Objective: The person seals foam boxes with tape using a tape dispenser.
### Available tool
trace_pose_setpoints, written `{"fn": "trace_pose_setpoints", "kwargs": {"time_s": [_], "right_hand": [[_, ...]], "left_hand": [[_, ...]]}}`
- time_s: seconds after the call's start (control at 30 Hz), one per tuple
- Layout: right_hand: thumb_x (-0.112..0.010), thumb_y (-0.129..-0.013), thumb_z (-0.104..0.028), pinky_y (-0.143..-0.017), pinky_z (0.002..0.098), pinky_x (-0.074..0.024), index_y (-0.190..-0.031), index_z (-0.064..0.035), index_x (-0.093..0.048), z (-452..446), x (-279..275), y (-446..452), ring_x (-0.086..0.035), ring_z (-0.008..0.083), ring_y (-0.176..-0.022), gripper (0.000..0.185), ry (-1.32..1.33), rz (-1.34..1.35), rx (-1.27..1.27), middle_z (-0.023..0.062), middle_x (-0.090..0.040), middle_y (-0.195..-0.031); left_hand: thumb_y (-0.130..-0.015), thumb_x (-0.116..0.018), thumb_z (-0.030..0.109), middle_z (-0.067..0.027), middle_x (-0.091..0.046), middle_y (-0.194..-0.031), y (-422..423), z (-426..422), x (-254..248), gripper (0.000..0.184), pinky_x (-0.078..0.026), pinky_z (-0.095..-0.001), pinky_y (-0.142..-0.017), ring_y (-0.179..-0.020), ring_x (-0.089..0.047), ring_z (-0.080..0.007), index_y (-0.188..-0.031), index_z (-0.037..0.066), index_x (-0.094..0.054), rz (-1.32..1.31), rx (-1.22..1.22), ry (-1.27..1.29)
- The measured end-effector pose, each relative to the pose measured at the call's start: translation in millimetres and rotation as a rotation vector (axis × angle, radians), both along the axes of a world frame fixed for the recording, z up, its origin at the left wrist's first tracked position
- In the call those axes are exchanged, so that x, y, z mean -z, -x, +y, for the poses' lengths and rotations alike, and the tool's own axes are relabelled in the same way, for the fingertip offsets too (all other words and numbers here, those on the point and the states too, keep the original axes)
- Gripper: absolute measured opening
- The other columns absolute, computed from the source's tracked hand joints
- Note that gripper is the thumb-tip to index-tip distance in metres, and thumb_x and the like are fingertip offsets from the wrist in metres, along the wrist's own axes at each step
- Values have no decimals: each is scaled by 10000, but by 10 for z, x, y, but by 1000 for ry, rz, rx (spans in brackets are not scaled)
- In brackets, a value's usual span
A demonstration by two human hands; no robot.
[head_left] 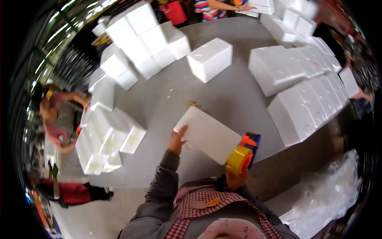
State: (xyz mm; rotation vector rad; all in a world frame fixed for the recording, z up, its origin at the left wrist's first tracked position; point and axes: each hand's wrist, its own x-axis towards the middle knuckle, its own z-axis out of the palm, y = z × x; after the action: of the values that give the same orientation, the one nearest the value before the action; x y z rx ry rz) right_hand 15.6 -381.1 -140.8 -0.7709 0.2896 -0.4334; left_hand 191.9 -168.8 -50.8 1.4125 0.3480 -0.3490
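Two hands are in view, both holding objects. Read clock directions from the white box (209,135) in front of you, with 12 o'clock pointing away from you. Your left hand (175,141) grips this box at its 9 o'clock end, thumb and forefinger parted along the edge. The box is over the near part of the grey table (159,99); whether its underside touches the surface cannot be told. Your right hand (237,179), at 5 o'clock, is closed around a tape dispenser (255,144); its fingers are partly hidden. The dispenser carries a yellow tape roll (237,160) and lies close to the box's 4 o'clock corner; contact cannot be confirmed.

One single box (209,59) stands apart at 12 o'clock. Stacked boxes (139,34) stand at 11 o'clock, further boxes (101,137) at 9 o'clock, and rows of boxes (298,109) at 2 o'clock. Clear plastic wrap (330,195) lies at 4 o'clock. A co-worker (59,115) reaches toward the boxes at 9 o'clock.
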Motion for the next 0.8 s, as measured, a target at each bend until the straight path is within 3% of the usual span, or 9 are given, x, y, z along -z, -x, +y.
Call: {"fn": "trace_pose_setpoints", "kwargs": {"time_s": [0.07,0.13,0.17,0.2,0.27,0.33,0.43,0.53,0.8], "right_hand": [[-517,-827,-379,-902,371,-389,-1207,-79,-462,86,86,44,-509,221,-1044,487,541,118,-154,73,-534,-1138],[-554,-829,-201,-834,372,-437,-1234,-42,-432,30,-238,-88,-533,272,-987,452,-468,131,-446,130,-530,-1125],[-554,-829,-201,-834,372,-437,-1234,-42,-432,-35,-549,-186,-533,272,-987,452,-445,143,-456,130,-530,-1125],[-568,-797,-182,-853,364,-428,-1228,-25,-432,-120,-970,-267,-516,266,-1024,479,-64,91,-395,140,-511,-1155],[-581,-765,-163,-872,356,-419,-1223,-8,-432,-232,-1466,-378,-498,261,-1061,506,342,30,-363,149,-493,-1185],[-596,-695,-77,-799,350,-439,-1231,1,-417,-364,-1718,-456,-531,289,-952,570,1439,-87,-304,175,-515,-1072],[-621,-642,-62,-725,357,-444,-1223,-10,-419,-249,-1979,-567,-527,299,-836,617,1628,-176,-350,167,-506,-940],[-629,-612,-38,-688,365,-440,-1207,-35,-436,-88,-2098,-651,-504,304,-783,626,1732,-244,-325,164,-475,-900],[-657,-607,-23,-743,375,-457,-1213,-121,-458,450,-2558,-967,-508,346,-882,646,1900,-271,-442,185,-425,-1073]], "left_hand": [[-724,-664,432,-13,-525,-1124,125,520,65,599,-387,-370,-795,-1047,-464,-157,-1208,163,-437,-1,-92,-1],[-761,-665,363,-42,-520,-1157,204,577,-307,569,-406,-365,-819,-1071,-463,-183,-1201,79,-441,-64,-160,-153],[-795,-647,321,-58,-531,-1108,61,921,273,510,-417,-334,-804,-997,-496,-188,-1160,24,-452,-329,-131,-668],[-806,-632,329,-54,-535,-1059,172,725,-94,470,-417,-327,-796,-962,-502,-178,-1128,31,-465,-468,-227,-870],[-829,-602,346,-46,-544,-962,336,268,-836,399,-418,-312,-781,-891,-513,-160,-1065,44,-492,-595,-196,-570],[-872,-534,353,-40,-557,-935,441,-13,-1089,336,-425,-312,-785,-861,-529,-145,-1024,53,-522,-289,79,95],[-903,-488,321,-40,-579,-950,420,-189,-1276,292,-440,-311,-804,-877,-544,-129,-1008,57,-553,139,198,562],[-901,-505,270,-41,-585,-929,311,12,-1238,262,-451,-290,-799,-868,-553,-126,-1004,35,-556,93,236,649],[-881,-514,141,-14,-565,-811,-229,688,-813,133,-435,-231,-704,-748,-519,-83,-894,20,-568,-238,126,409]]}}
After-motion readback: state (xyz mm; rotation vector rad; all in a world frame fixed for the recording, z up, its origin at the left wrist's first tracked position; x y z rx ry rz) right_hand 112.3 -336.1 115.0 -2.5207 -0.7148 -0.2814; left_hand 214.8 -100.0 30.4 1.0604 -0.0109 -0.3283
